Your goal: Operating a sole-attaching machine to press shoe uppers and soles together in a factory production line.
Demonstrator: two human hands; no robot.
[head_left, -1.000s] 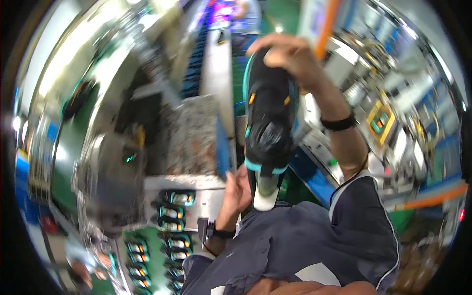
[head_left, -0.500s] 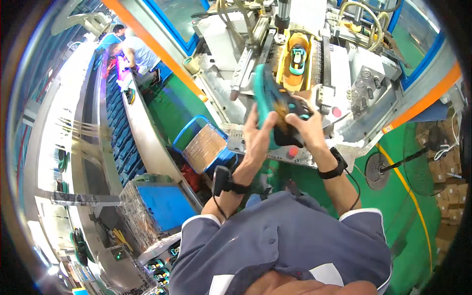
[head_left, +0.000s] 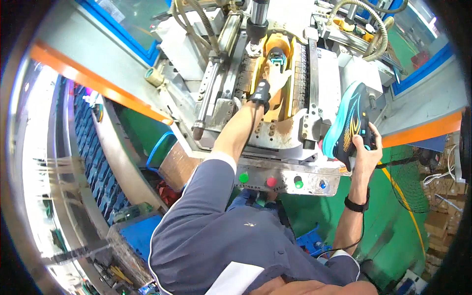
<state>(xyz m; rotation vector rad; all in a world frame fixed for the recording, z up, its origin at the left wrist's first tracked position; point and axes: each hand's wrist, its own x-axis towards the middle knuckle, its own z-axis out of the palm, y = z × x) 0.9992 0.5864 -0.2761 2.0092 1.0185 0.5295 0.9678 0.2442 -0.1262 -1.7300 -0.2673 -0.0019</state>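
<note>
My right hand [head_left: 366,147] grips a sports shoe [head_left: 350,125] with a teal sole, dark upper and orange-yellow markings. It holds the shoe upright, toe upward, at the machine's right front, thumb on the upper. My left hand [head_left: 277,79] reaches into the machine's yellow mould [head_left: 290,101], thumb spread to the right. Just beyond its fingers sits a second black and teal shoe [head_left: 278,56], inside the mould. The fingers are at this shoe's near end and partly overlap it; whether they press on it is hard to see. Black bands circle both wrists.
A front panel [head_left: 285,179] carries green, red and blue buttons. A metal press cylinder [head_left: 257,22] hangs above the mould's left side. Orange-edged frames [head_left: 98,88] flank the machine. A conveyor [head_left: 93,142] runs at left; a fan guard [head_left: 405,184] and cartons stand at right.
My hands have parted. The right one carries the shoe away to the right; the left one has let go of it and moved forward into the mould. The view has shifted closer to the machine.
</note>
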